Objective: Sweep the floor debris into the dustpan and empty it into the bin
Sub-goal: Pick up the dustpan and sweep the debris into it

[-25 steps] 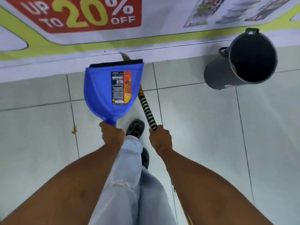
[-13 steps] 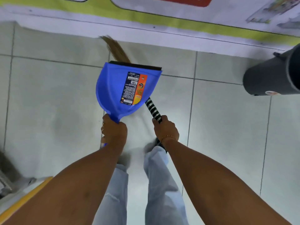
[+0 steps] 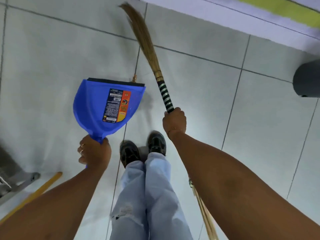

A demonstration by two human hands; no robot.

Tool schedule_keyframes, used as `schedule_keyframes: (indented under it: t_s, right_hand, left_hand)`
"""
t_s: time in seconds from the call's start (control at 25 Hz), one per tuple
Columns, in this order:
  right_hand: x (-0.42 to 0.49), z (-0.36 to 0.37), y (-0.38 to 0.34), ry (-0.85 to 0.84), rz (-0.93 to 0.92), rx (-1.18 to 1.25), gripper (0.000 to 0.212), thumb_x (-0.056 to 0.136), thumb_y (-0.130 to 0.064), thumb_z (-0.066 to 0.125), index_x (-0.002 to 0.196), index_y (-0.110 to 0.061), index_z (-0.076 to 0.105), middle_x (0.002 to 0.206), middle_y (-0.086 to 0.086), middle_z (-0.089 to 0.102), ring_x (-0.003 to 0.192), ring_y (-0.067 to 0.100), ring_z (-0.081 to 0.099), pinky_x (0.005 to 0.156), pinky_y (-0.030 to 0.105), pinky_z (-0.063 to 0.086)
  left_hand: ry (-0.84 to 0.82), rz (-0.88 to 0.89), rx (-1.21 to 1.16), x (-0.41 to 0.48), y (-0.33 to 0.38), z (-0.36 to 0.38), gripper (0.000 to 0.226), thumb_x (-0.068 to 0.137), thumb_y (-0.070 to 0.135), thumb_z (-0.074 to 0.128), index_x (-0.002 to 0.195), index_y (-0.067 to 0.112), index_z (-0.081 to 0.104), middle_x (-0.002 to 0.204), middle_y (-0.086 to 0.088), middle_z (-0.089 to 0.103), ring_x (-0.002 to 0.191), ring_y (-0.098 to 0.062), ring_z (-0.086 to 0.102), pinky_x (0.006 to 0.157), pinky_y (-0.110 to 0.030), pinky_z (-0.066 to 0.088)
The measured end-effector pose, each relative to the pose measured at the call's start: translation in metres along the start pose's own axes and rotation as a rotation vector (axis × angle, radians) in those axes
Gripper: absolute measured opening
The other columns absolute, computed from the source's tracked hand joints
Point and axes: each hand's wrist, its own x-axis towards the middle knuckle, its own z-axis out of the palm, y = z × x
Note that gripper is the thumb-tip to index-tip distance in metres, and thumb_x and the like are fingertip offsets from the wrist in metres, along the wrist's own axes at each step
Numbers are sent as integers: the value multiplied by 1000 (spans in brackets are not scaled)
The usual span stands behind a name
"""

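My left hand (image 3: 94, 152) grips the handle of a blue dustpan (image 3: 91, 104), held above the tiled floor with its black lip pointing away from me. My right hand (image 3: 174, 121) holds a grass broom (image 3: 147, 47) by its black-and-silver striped grip, bristles reaching forward and left over the tiles. A small brown bit of debris (image 3: 134, 78) lies on a grout line just beyond the dustpan's right corner. The grey bin (image 3: 307, 80) shows only partly at the right edge.
My two black shoes (image 3: 143, 149) stand between the arms. A yellow stick (image 3: 43, 186) and a grey metal frame (image 3: 12, 177) lie at the lower left. A wall base with a green stripe (image 3: 280, 7) runs across the top right.
The view has swung left and down: the bin slid to the right edge and the wall receded. The broom came out from behind the dustpan and now stands to its right.
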Motion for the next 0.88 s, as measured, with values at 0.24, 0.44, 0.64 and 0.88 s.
schedule_keyframes:
  t_s: [0.24, 0.44, 0.64, 0.88]
  right_hand:
    - [74, 57, 13, 15, -23, -189, 55, 95, -11, 39, 147, -18, 23, 133, 16, 48, 119, 36, 51, 97, 48, 43]
    - [119, 77, 30, 36, 108, -331, 36, 95, -18, 40, 130, -10, 36, 123, 18, 55, 111, 37, 56, 90, 45, 45]
    - [125, 100, 40, -56, 187, -374, 35, 93, -13, 42, 128, -8, 38, 121, 16, 57, 112, 35, 56, 87, 42, 46]
    - [135, 115, 68, -68, 229, -552, 31, 92, -13, 43, 122, -16, 46, 120, 11, 57, 114, 31, 53, 98, 47, 38]
  left_hand:
    - [-94, -56, 72, 65, -28, 70, 48, 82, 7, 58, 127, 3, 41, 124, -23, 53, 118, -40, 45, 96, -54, 38]
    - [-103, 137, 54, 116, -32, 108, 43, 82, 0, 55, 124, 1, 44, 119, -25, 57, 112, -45, 51, 94, -50, 40]
    - [-72, 290, 177, 140, -27, 131, 61, 87, -4, 48, 141, 1, 22, 118, -31, 54, 104, -49, 52, 89, -53, 42]
    - [12, 356, 282, 164, -35, 147, 60, 89, -7, 44, 142, -4, 18, 116, -37, 52, 98, -54, 53, 86, -56, 42]
